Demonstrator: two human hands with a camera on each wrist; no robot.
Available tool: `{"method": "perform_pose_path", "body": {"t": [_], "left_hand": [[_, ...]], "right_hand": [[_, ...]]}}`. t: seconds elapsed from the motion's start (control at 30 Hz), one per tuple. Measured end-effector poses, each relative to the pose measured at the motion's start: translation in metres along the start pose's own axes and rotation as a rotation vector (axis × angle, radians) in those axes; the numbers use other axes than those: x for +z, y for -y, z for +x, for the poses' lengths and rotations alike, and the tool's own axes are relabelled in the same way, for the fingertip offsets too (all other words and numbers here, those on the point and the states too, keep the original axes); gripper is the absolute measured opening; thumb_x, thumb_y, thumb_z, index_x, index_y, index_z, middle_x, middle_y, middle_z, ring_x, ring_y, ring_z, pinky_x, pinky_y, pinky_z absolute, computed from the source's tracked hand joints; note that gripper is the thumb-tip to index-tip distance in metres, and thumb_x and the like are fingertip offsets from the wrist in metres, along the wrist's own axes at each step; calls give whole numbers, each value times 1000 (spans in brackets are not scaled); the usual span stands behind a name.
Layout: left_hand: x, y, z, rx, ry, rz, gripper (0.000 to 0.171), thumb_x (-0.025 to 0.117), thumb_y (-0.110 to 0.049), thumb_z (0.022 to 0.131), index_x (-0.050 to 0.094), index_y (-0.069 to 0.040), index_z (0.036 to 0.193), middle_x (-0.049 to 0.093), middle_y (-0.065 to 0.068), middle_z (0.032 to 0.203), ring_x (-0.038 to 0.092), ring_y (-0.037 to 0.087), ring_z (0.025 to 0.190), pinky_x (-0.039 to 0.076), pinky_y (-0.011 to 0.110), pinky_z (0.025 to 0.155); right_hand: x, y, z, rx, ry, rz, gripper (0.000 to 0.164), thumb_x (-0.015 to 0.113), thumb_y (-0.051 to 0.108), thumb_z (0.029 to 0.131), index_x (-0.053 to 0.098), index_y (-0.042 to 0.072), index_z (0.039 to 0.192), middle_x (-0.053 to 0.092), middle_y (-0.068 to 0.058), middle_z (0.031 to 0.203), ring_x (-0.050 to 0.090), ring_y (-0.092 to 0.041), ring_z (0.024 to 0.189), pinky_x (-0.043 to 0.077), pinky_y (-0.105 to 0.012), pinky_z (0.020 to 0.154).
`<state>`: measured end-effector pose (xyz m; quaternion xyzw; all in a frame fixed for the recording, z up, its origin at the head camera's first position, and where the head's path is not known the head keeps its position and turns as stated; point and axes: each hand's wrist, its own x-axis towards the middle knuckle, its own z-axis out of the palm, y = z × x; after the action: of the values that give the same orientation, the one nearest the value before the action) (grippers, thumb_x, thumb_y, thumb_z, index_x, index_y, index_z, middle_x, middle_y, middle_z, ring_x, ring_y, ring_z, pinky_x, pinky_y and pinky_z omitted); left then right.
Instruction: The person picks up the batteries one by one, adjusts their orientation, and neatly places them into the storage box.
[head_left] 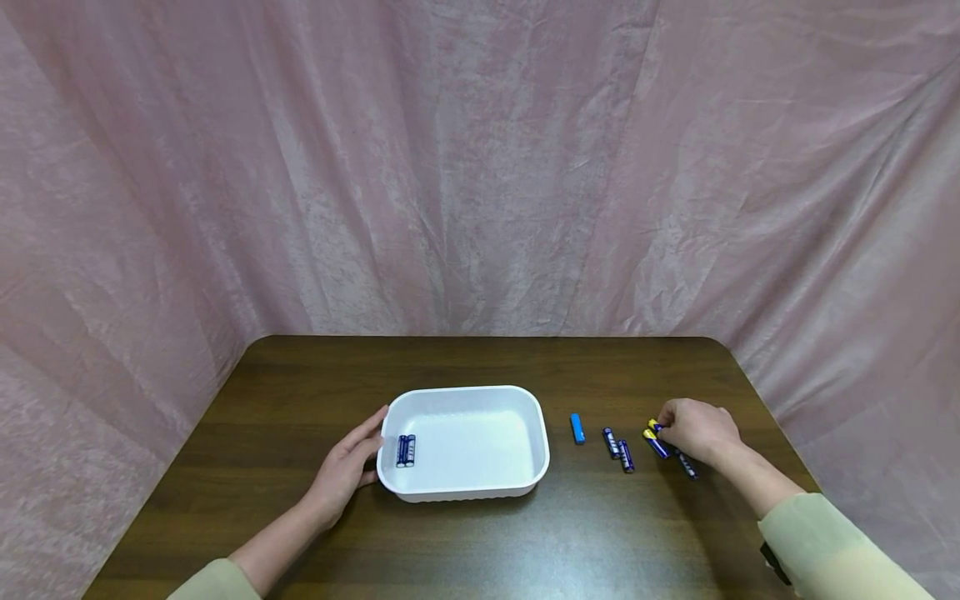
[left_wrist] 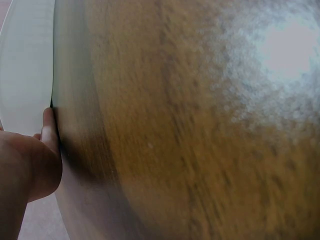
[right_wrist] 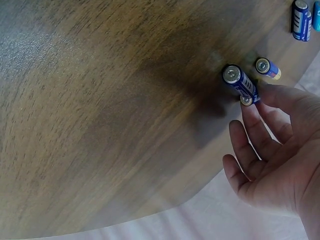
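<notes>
My left hand (head_left: 341, 475) rests against the left outer side of a white plastic tray (head_left: 468, 493), fingers fairly straight. In the left wrist view one finger (left_wrist: 48, 130) lies along the tray wall. Two dark-blue batteries (head_left: 406, 451) lie side by side inside the tray, near its left end. At the right of the table my right hand (head_left: 697, 429) pinches a yellow-and-blue battery (head_left: 655, 425) between thumb and fingertip, partly hidden. Close by are another yellow-and-blue battery (head_left: 656, 444) and a dark-blue battery (head_left: 687, 465), which partly covers the pinched one in the right wrist view.
Between the tray and my right hand lie two dark-blue batteries (head_left: 618, 451) and a light-blue battery (head_left: 577, 428). All stand on a brown wooden table (head_left: 480, 358) with rounded far corners. A pink curtain (head_left: 465, 167) hangs behind and around it.
</notes>
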<state>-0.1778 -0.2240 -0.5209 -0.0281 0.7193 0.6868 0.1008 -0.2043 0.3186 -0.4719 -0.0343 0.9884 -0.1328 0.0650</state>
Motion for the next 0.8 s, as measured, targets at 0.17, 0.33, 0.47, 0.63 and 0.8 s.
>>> {"method": "perform_pose_path", "body": {"t": [0.17, 0.33, 0.47, 0.63, 0.8], "left_hand": [[0, -2, -1, 14, 7, -6, 50, 53, -23, 107, 45, -26, 157, 35, 8, 163, 46, 31, 133, 57, 39, 89], [0, -1, 0, 12, 9, -9, 50, 53, -22, 107, 45, -26, 157, 34, 7, 163, 45, 31, 135, 57, 39, 89], [0, 0, 0, -3, 0, -4, 50, 54, -23, 107, 47, -28, 156, 35, 5, 163, 46, 30, 135, 57, 39, 89], [0, 1, 1, -3, -7, 8, 50, 53, -23, 107, 46, -28, 156, 35, 8, 163, 46, 31, 134, 57, 40, 90], [0, 0, 1, 4, -5, 5, 50, 54, -23, 107, 45, -26, 157, 35, 10, 163, 46, 31, 134, 57, 40, 90]], "right_hand": [[0, 1, -1, -6, -6, -10, 3, 73, 15, 87, 74, 13, 89, 70, 2, 85, 57, -18, 71, 42, -62, 81], [0, 1, -1, -12, -15, -20, 5, 72, 15, 86, 75, 12, 90, 71, 0, 86, 57, -18, 72, 42, -64, 83], [0, 1, -1, -15, -20, -21, 6, 72, 15, 86, 74, 12, 91, 71, 0, 86, 57, -18, 72, 42, -64, 83], [0, 1, -1, -24, -25, -23, 5, 71, 15, 86, 74, 14, 90, 70, 2, 84, 57, -18, 72, 42, -63, 82], [-1, 0, -2, -20, -35, -20, 8, 71, 16, 86, 74, 12, 93, 71, 0, 87, 60, -20, 75, 42, -62, 81]]}}
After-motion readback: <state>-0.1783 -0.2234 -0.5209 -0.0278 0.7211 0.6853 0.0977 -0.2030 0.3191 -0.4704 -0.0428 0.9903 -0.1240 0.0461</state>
